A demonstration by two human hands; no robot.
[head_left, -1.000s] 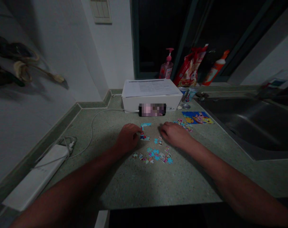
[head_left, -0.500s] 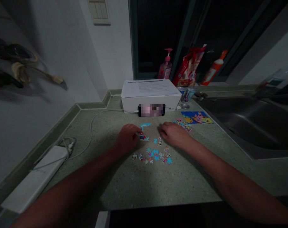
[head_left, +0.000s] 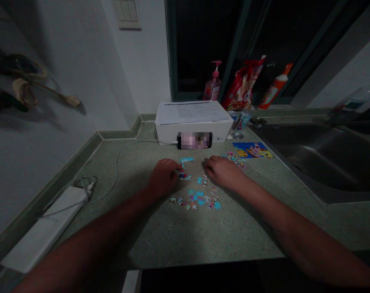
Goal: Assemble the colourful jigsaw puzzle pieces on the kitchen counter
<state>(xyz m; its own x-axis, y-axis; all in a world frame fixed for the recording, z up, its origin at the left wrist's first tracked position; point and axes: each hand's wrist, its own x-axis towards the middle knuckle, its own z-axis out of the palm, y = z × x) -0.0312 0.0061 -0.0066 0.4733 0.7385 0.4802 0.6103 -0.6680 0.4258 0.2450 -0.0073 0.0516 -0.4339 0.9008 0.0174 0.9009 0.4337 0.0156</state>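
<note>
My left hand (head_left: 164, 178) rests on the counter with curled fingers. Its index finger and thumb press at the left edge of some joined jigsaw puzzle pieces (head_left: 185, 176), which form a C-shaped border in light blue and red. To the right, my right hand (head_left: 222, 171) is closed with its fingertips down on the counter; whether anything is under them is hidden. A light blue puzzle piece (head_left: 199, 180) and a multicoloured puzzle piece (head_left: 205, 180) lie beside that hand. Nearer to me several loose puzzle pieces (head_left: 200, 198) are scattered.
Beyond my right hand are a pile of puzzle pieces (head_left: 233, 158) and a blue cartoon picture card (head_left: 253, 150). A phone (head_left: 195, 141) leans against a white box (head_left: 166, 132). The sink (head_left: 340, 156) is at right; a power strip (head_left: 47, 228) with cables is at left.
My right hand has shifted very slightly to the left. The left hand and the puzzle pieces stay where they were; the whole view has tilted a little.
</note>
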